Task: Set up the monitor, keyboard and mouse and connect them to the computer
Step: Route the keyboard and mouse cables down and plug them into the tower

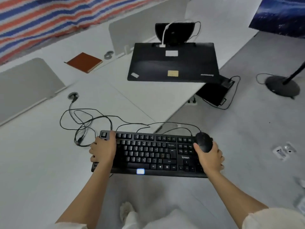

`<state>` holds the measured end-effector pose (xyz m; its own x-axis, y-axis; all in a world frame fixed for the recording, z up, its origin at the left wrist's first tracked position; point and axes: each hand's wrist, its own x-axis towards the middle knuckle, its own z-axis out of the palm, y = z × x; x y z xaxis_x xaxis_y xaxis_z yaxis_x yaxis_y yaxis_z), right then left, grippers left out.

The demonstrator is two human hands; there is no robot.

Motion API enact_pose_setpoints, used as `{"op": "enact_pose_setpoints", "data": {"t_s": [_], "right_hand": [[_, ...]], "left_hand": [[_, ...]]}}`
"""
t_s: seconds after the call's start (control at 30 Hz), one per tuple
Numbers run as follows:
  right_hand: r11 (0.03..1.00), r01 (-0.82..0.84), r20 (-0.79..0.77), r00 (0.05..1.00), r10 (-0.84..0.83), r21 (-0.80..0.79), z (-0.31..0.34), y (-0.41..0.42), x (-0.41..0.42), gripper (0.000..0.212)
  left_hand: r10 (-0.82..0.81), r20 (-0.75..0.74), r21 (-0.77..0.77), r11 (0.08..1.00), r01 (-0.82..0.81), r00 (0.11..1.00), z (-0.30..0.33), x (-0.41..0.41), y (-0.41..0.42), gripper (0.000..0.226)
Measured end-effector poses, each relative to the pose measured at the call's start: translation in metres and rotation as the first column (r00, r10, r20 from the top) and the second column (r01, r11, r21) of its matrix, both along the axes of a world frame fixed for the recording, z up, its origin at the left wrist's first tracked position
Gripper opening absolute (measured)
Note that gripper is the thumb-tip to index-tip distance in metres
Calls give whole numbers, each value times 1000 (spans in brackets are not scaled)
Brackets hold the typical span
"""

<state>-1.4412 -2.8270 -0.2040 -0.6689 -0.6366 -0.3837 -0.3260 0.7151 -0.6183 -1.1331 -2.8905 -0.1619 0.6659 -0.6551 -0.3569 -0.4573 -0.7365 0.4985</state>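
Head view: at the far left a brown book (pixel 83 62) lies on the white desk (pixel 41 154). Nearer, black cables (pixel 85 119) loop in a tangle from a round hole (pixel 73 96) in the desk.

The left hand (pixel 102 150) grips the left end of the keyboard (pixel 148 154), fingers curled round its edge. The keyboard is near, at the desk's near edge, and most of it hangs out past the edge. Its long side runs left to right, with the space bar toward the person. The right hand (pixel 209 160) holds the right end and pins the mouse (pixel 204 142) on top under the thumb. The mouse's cable end points far.

I think the step is carrying both to their spot. To do it well, keep the keyboard flat so the mouse does not slide off, and watch that the cables do not snag.

Far, right of middle, the monitor (pixel 171 63) lies face down, stand pointing away. Right of it, the computer (pixel 216 93) sits on the floor.
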Motion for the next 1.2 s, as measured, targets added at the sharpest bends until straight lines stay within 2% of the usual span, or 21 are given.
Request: {"op": "enact_pose_setpoints", "data": {"t_s": [0.17, 0.5, 0.8, 1.03, 1.2], "right_hand": [[982, 185, 1, 983, -186, 35, -3, 13, -107, 78], [918, 396, -2, 918, -396, -21, 2, -30, -242, 79], [857, 511, 17, 859, -512, -70, 12, -148, -365, 76], [853, 510, 9, 859, -513, -110, 32, -240, -461, 83], [875, 472, 1, 880, -475, -111, 36, -316, -547, 76]], "left_hand": [[-172, 17, 20, 985, 171, 985, -2, -125, -38, 69], [-424, 53, -21, 905, 426, 904, 12, -291, -140, 70], [-490, 69, -73, 866, 494, 869, 36, -431, -280, 70], [-503, 76, -94, 856, 509, 861, 60, -524, -369, 71], [-441, 74, -73, 892, 446, 895, 57, -598, -428, 72]]}}
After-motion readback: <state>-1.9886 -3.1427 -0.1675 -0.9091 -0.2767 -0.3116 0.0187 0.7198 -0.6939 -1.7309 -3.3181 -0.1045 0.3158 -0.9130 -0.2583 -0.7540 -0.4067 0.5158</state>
